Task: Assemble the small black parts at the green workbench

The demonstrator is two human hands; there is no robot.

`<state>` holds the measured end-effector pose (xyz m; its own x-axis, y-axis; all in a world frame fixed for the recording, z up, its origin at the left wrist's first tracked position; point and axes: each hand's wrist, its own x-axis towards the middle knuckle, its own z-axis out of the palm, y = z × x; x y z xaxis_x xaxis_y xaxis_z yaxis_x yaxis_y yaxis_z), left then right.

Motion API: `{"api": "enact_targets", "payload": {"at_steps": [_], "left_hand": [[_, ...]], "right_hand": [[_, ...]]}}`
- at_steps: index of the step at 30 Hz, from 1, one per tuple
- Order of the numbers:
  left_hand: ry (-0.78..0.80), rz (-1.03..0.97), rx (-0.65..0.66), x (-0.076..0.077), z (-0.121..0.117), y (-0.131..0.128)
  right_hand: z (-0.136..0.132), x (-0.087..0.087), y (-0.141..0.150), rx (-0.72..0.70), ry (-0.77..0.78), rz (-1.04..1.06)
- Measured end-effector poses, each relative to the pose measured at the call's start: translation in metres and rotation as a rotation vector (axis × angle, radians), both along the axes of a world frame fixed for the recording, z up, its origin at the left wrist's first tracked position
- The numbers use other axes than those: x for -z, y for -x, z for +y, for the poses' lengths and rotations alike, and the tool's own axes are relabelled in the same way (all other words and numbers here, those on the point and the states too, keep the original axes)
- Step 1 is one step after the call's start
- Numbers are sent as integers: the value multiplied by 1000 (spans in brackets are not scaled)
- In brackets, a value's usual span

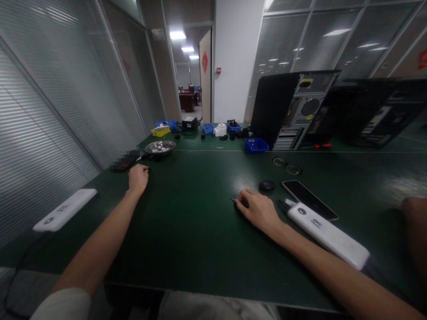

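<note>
My left fingers (143,167): narrow, on small dark piece (149,169), far left of phone (309,198).
My right fingers (245,194): round thin tool (233,200), left of phone.
White device (328,235): between right forearm, phone.
Glasses (293,169): beyond phone.

Dim, greyish light fills the view, with bright ceiling lights (177,35) near the top, pale glare on the green worktop (187,213), stretched edges and a blurred right side.
</note>
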<state>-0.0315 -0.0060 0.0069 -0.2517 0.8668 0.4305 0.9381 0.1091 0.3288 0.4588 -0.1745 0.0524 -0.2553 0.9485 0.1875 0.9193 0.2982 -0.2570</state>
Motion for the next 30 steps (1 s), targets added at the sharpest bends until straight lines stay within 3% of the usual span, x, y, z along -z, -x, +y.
{"api": "enact_targets", "payload": {"at_steps": [9,15,25,30], "left_hand": [[-16,-186,-45,-1,5,4],[6,-42,-112,-4,-6,-1],[80,-45,-140,-8,-9,-4],[29,-107,-99,-10,-10,-6]], "right_hand": [[3,5,-1,12,-22,-8],[2,6,-1,-1,-29,-4],[4,5,-2,-11,-14,3],[3,6,-2,-9,-11,12]]}}
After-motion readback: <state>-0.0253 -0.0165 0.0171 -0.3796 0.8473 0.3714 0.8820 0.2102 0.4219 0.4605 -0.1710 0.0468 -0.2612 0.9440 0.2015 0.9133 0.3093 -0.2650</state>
